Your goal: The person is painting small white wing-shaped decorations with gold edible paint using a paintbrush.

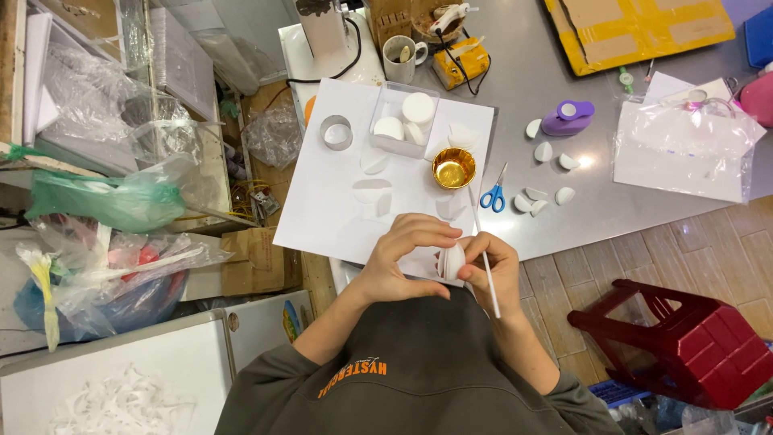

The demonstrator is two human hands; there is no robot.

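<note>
While the left hand (403, 258) curls its fingers over the top of a small white folded paper piece (452, 261), its grip is closed on that piece from the nine o'clock side, thumb underneath. The right hand (495, 270) meets the same piece from three o'clock, its grip closed too, pinching a thin white stick (486, 266) that runs from twelve to six o'clock through the fingers. The paper piece sits between both hands, just above the near edge of a large white sheet (330, 201) lying on the grey counter (564, 217).

On the sheet, at twelve o'clock from the hands, stands a small gold bowl (454, 167). Farther toward twelve o'clock is a clear plastic box (385, 143) holding white round discs, and at eleven o'clock a metal ring cutter (336, 132). Blue-handled scissors (493, 196) lie at one o'clock, just off the sheet's edge, with several white half-round paper cut-outs (543, 177) scattered beyond them at one to two o'clock. A purple punch (567, 118) stands near those cut-outs. A dark red plastic stool (684, 342) stands on the floor at three to four o'clock.
</note>
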